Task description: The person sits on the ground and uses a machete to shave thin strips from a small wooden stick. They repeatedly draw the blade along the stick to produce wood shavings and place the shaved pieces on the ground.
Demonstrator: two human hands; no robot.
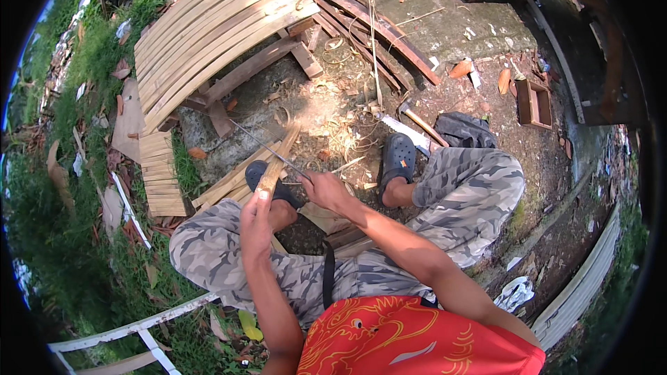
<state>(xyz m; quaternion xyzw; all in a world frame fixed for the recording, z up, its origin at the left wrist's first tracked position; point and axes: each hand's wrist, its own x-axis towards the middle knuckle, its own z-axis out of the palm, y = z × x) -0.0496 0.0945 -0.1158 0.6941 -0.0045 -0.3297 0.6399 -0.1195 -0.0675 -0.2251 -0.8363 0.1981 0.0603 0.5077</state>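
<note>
My left hand (256, 226) is closed round the near end of a split bamboo slat (283, 151), its thumb lying along the top. The slat points away from me, over my left clog. In my right hand (328, 192) is a long, thin-bladed knife (258, 140), gripped by its handle, which the fingers hide. The blade slants to the far left and crosses the slat; whether it touches the slat I cannot tell. More bamboo slats (221, 179) lie on the ground beside my left foot. Curled shavings (340, 142) are scattered between my feet.
A bamboo-slat bench (222, 24) stands far left, with brown timber lengths (375, 28) right of it. A handsaw (406, 133), a hammer (420, 122) and a dark cloth (467, 130) lie beyond my right knee. A small wooden box (534, 103) sits farther right.
</note>
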